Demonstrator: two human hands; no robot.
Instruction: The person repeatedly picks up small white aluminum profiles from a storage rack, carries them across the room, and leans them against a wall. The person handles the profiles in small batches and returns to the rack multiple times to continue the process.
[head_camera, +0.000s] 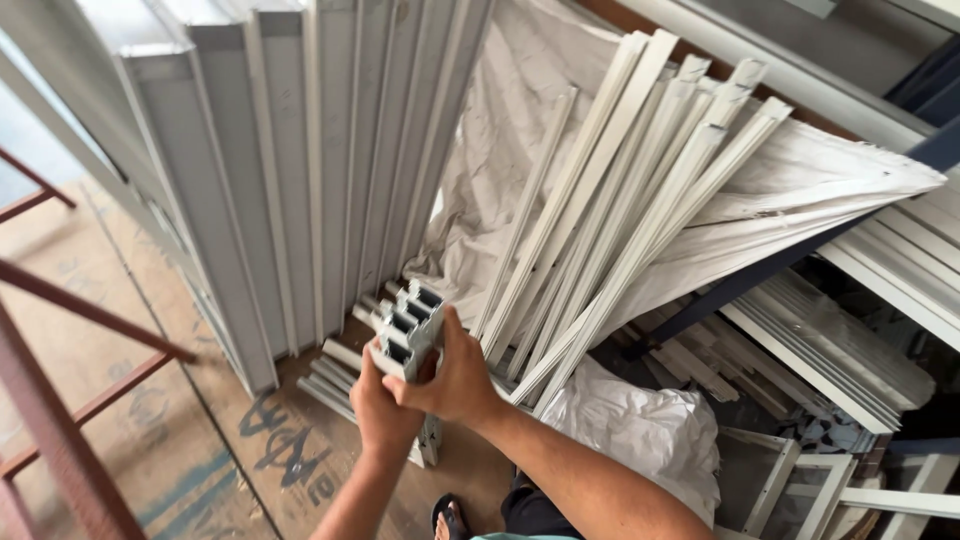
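Two hands, the left hand (383, 408) and right hand (455, 380), grip one white frame piece (410, 330), with tall white frames (290, 180), thin white strips (620, 200) and a white sheet (500, 150) crowding close.

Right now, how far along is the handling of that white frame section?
Done: it is gripped, with both the left hand and right hand around the white frame section. In hand: its top end sits upright between the leaning white panels and thin white strips. Left: it has not been carried clear of either.
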